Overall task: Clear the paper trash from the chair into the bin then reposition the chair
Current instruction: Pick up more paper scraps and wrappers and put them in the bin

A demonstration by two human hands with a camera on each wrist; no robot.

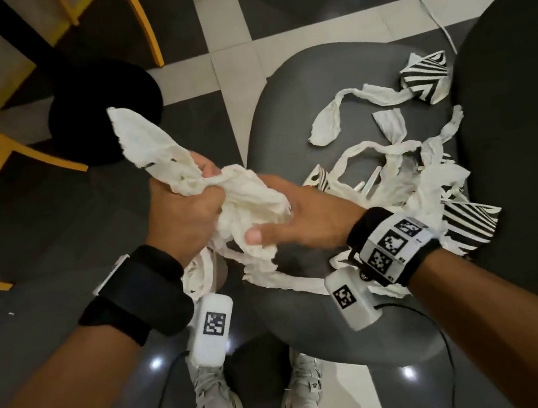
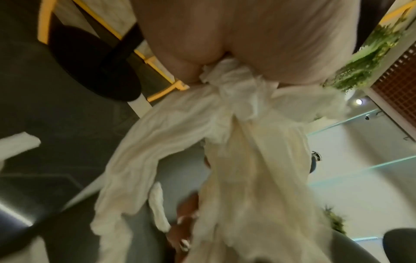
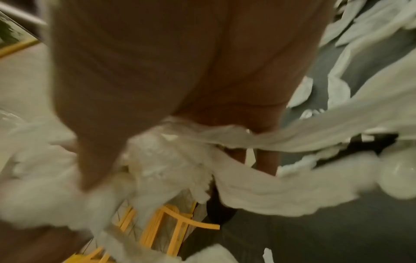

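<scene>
My left hand (image 1: pixel 181 216) is closed in a fist round a wad of white tissue paper (image 1: pixel 164 156), its fingers curled tight so the loose end stands up and away from me instead of dragging; my right hand (image 1: pixel 297 215) cups the same wad from the other side, thumb and fingers bent into the crumpled mass, because I judge I am pressing the strips together into one bundle that will carry without shedding; in the left wrist view the paper (image 2: pixel 236 142) spills out of my grip in long pale folds, and in the right wrist view, which is blurred, strips (image 3: pixel 270 142) trail away from my palm toward the seat; several tails hang below my hands and run back to the heap, so the bundle is not free of it; the rest of the trash lies on the grey chair seat (image 1: pixel 280 98), white strips (image 1: pixel 374 154) tangled toward the backrest side with black-and-white striped scraps (image 1: pixel 426 81) near the far edge and another by my right wrist; the black round bin (image 1: pixel 106 116) stands on the floor to my left, near the seat's edge, with dark tile between them for the swing across; yellow chair legs (image 1: pixel 145 20) crowd the far left, so the chair has more room to shift toward me.
</scene>
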